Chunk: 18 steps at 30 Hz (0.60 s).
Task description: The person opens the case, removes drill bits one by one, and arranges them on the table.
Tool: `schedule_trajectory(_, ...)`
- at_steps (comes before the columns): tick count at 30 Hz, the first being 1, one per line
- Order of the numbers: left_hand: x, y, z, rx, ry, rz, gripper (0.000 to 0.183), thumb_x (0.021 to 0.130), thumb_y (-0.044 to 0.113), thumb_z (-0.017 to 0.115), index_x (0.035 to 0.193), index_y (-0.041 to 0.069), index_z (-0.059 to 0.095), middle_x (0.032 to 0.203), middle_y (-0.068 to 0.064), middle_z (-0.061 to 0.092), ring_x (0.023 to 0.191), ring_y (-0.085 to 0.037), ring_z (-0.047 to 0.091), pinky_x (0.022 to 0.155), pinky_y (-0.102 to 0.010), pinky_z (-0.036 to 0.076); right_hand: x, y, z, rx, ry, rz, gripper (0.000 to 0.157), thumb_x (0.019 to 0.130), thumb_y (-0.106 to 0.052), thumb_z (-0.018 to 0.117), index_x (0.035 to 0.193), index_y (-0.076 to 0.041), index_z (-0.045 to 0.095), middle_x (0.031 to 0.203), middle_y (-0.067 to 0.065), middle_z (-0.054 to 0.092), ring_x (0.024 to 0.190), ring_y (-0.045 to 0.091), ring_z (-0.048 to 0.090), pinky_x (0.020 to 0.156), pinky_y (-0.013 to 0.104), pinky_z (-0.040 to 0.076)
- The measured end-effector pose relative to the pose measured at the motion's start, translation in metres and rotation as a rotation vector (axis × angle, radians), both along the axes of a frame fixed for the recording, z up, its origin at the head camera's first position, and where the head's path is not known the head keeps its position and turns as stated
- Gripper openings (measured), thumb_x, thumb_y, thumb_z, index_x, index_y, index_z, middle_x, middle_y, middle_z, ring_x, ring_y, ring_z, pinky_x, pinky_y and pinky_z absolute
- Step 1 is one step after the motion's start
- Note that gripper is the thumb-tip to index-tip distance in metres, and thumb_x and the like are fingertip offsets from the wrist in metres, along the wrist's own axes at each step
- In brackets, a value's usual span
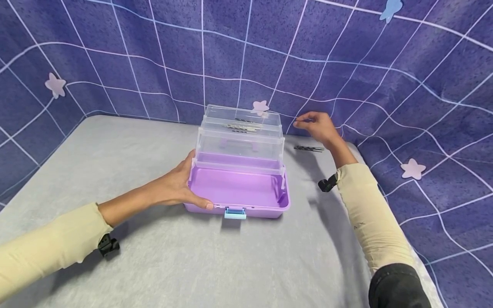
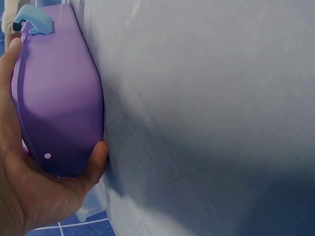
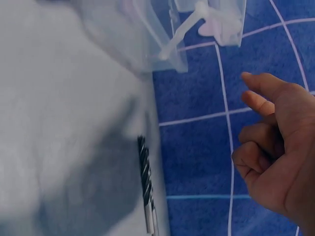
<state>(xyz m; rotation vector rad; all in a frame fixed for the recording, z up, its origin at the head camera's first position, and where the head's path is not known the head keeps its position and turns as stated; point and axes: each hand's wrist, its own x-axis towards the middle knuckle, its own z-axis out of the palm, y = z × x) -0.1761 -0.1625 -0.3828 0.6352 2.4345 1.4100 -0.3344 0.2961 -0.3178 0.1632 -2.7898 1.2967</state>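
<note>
**Braced on the Left, Free on the Right**

A person's left hand takes hold of the left end of an open purple box, thumb over the front rim and fingers around the side, a grip that looks meant to keep the case from sliding on the grey table. The box sits in front of the person with its blue latch turned their way. Its clear trays stand raised toward the back, presumably so that every level can be reached at once. Stored drill bits lie among them, though layered plastic makes it hard to tell which tier carries which.

Loose drill bits rest in a bundle on the table, near the box's right rear, a spot that seems chosen for easy reach. The right hand is raised near the bundle but apart from it, its grip narrow: thumb and forefinger almost meet, the other fingers fold in, and nothing shows between the tips.
</note>
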Motion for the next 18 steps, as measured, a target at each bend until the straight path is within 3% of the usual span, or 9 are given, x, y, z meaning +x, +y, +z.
schedule_trajectory(3, 0.0, 0.0, 0.001, 0.0, 0.001, -0.004, 0.161, 0.063, 0.037, 0.114, 0.18, 0.028, 0.003, 0.166, -0.011, 0.045, 0.141, -0.036, 0.06, 0.125, -0.062, 0.047, -0.001, -0.007, 0.004, 0.002, 0.013, 0.021, 0.041, 0.1, -0.036, 0.084, 0.127, -0.006, 0.081, 0.141, 0.014, 0.076, 0.123, 0.02, 0.063, 0.107, 0.034, 0.049)
schedule_trajectory(7, 0.0, 0.0, 0.0, 0.006, 0.007, -0.003, 0.16, 0.064, 0.036, 0.114, 0.18, 0.028, 0.004, 0.166, -0.011, 0.046, 0.141, -0.037, 0.06, 0.125, -0.064, 0.047, -0.001, -0.017, 0.01, 0.01, 0.043, 0.047, 0.041, 0.099, -0.037, 0.085, 0.127, -0.007, 0.082, 0.14, 0.012, 0.077, 0.117, 0.016, 0.063, 0.104, 0.032, 0.049)
schedule_trajectory(9, 0.001, 0.0, 0.0, 0.009, 0.011, -0.004, 0.159, 0.064, 0.036, 0.114, 0.179, 0.027, 0.005, 0.166, -0.012, 0.046, 0.141, -0.037, 0.06, 0.125, -0.064, 0.047, 0.0, -0.023, 0.013, 0.017, 0.063, 0.061, 0.039, 0.099, -0.036, 0.085, 0.125, -0.007, 0.083, 0.133, 0.006, 0.079, 0.109, 0.01, 0.06, 0.097, 0.027, 0.046)
schedule_trajectory(14, 0.001, 0.001, 0.001, 0.009, 0.02, -0.009, 0.158, 0.064, 0.035, 0.114, 0.179, 0.028, 0.006, 0.165, -0.012, 0.047, 0.14, -0.037, 0.06, 0.122, -0.062, 0.05, 0.0, -0.039, 0.021, 0.052, 0.11, 0.117, 0.033, 0.098, -0.031, 0.087, 0.12, -0.006, 0.086, 0.096, -0.01, 0.075, 0.077, 0.005, 0.049, 0.073, 0.025, 0.041)
schedule_trajectory(16, 0.001, 0.001, 0.001, 0.015, 0.019, -0.01, 0.157, 0.064, 0.034, 0.114, 0.179, 0.028, 0.006, 0.164, -0.012, 0.047, 0.139, -0.037, 0.061, 0.121, -0.061, 0.051, 0.0, -0.045, 0.023, 0.06, 0.121, 0.139, 0.032, 0.097, -0.029, 0.088, 0.118, -0.005, 0.087, 0.088, -0.01, 0.072, 0.067, 0.005, 0.043, 0.065, 0.027, 0.039)
schedule_trajectory(18, 0.001, 0.001, 0.001, 0.026, 0.015, -0.014, 0.157, 0.064, 0.033, 0.114, 0.179, 0.028, 0.007, 0.164, -0.012, 0.048, 0.139, -0.037, 0.062, 0.12, -0.061, 0.053, 0.0, -0.051, 0.024, 0.064, 0.125, 0.154, 0.03, 0.097, -0.027, 0.089, 0.117, -0.005, 0.088, 0.092, -0.012, 0.076, 0.064, 0.002, 0.045, 0.065, 0.024, 0.04)
